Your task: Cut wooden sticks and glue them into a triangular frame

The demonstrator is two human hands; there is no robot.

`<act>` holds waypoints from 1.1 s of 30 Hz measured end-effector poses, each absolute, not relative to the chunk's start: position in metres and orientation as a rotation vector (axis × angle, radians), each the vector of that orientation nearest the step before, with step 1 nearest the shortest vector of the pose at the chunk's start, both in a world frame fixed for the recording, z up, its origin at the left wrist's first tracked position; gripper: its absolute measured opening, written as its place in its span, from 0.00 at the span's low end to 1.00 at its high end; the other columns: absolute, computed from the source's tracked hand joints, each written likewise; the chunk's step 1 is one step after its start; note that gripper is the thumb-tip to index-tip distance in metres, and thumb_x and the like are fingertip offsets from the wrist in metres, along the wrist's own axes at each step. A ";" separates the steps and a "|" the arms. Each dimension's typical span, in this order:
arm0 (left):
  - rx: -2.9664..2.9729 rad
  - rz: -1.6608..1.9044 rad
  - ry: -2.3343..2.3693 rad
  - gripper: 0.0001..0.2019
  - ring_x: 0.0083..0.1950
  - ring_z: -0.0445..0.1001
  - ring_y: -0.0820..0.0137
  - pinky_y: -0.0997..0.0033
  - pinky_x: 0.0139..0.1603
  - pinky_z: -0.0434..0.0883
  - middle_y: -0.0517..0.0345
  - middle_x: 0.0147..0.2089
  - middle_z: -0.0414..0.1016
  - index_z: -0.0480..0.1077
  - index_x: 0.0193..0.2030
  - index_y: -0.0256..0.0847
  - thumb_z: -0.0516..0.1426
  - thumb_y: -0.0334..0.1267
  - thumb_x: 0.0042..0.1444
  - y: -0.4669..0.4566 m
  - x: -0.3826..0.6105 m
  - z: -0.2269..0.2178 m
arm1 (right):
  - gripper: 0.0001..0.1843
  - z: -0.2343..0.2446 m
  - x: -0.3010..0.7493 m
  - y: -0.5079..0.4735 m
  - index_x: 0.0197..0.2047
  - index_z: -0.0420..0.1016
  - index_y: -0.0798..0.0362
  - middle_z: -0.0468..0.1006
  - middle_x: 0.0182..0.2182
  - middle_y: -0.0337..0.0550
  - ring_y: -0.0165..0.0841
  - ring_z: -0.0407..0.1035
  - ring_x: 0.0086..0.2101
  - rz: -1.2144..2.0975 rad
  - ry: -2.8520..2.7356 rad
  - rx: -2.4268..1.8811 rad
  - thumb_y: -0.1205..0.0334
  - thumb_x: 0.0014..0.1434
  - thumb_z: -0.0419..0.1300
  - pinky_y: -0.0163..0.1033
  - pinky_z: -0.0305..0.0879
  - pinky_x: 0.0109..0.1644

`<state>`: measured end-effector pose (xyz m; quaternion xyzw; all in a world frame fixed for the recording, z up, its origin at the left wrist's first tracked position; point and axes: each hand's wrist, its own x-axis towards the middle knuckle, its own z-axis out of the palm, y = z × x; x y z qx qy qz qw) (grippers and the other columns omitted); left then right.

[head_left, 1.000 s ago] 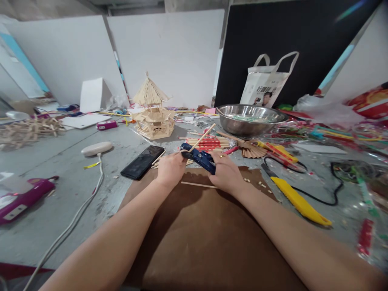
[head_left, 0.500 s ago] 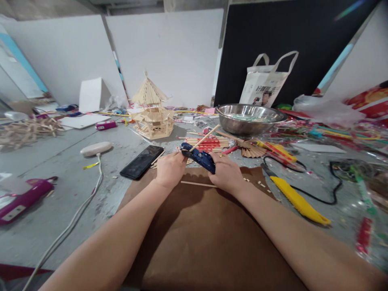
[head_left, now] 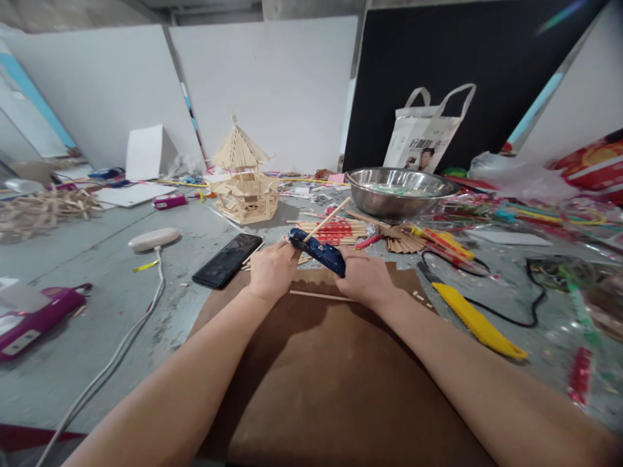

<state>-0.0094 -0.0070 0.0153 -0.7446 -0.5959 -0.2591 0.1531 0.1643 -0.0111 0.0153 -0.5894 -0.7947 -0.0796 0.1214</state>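
Note:
My right hand (head_left: 366, 277) is closed around the handles of a blue cutter (head_left: 318, 251), whose jaws point left and away from me. My left hand (head_left: 271, 269) is closed on a thin wooden stick (head_left: 325, 220) that passes through the cutter's jaws and slants up to the right. Both hands hover over the far edge of a brown board (head_left: 321, 376). A loose stick (head_left: 321, 296) lies on that board just below my hands. A bundle of red-printed sticks (head_left: 335, 229) sits right behind the cutter.
A wooden stick pagoda (head_left: 243, 175) stands behind; a black phone (head_left: 228, 259) lies to the left. A steel bowl (head_left: 402, 189), a yellow-handled tool (head_left: 474, 321) with black cord, a white cable (head_left: 121, 353), a magenta case (head_left: 34, 318) and coloured litter crowd the grey table.
Hands, cutter and stick stay almost in place; the stick's far end has tipped slightly lower and the hands have shifted a touch.

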 end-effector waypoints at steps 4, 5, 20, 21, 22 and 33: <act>-2.136 -0.760 -1.711 0.16 0.33 0.69 0.71 0.76 0.27 0.57 0.53 0.30 0.72 0.70 0.27 0.37 0.44 0.41 0.54 -0.006 -0.010 0.015 | 0.20 0.018 0.162 -0.013 0.44 0.62 0.54 0.74 0.32 0.47 0.38 0.67 0.35 -0.242 -2.304 -1.734 0.60 0.46 0.50 0.38 0.58 0.36; -2.137 -0.755 -1.710 0.17 0.33 0.69 0.72 0.76 0.28 0.57 0.53 0.29 0.72 0.70 0.27 0.37 0.44 0.41 0.54 -0.006 -0.010 0.014 | 0.20 0.018 0.162 -0.013 0.43 0.63 0.54 0.74 0.31 0.47 0.38 0.67 0.34 -0.242 -2.307 -1.735 0.60 0.46 0.50 0.38 0.58 0.35; -2.139 -0.855 -1.736 0.18 0.46 0.63 0.64 0.68 0.46 0.59 0.50 0.47 0.66 0.63 0.48 0.35 0.48 0.32 0.48 0.008 -0.021 0.004 | 0.17 0.020 0.178 0.000 0.39 0.67 0.54 0.74 0.30 0.47 0.39 0.68 0.32 -0.153 -2.233 -1.871 0.59 0.44 0.51 0.37 0.58 0.30; -2.159 -0.920 -1.682 0.19 0.48 0.62 0.64 0.68 0.48 0.58 0.49 0.49 0.65 0.62 0.49 0.35 0.48 0.30 0.47 0.008 -0.020 0.004 | 0.18 0.021 0.177 -0.001 0.39 0.67 0.54 0.74 0.30 0.47 0.39 0.68 0.32 -0.146 -2.244 -1.865 0.58 0.44 0.51 0.37 0.58 0.30; -2.190 -0.979 -1.640 0.20 0.48 0.62 0.65 0.67 0.49 0.58 0.50 0.48 0.65 0.61 0.49 0.34 0.47 0.30 0.47 0.007 -0.018 0.004 | 0.18 0.021 0.176 -0.001 0.40 0.67 0.54 0.74 0.30 0.48 0.39 0.67 0.32 -0.143 -2.253 -1.861 0.58 0.44 0.51 0.37 0.58 0.31; -2.376 -1.382 -1.612 0.14 0.32 0.67 0.72 0.77 0.32 0.61 0.55 0.32 0.71 0.67 0.37 0.36 0.43 0.39 0.55 0.000 -0.004 0.004 | 0.25 0.018 0.169 -0.007 0.47 0.60 0.53 0.73 0.34 0.46 0.37 0.67 0.34 -0.051 -2.356 -1.682 0.63 0.43 0.51 0.37 0.58 0.35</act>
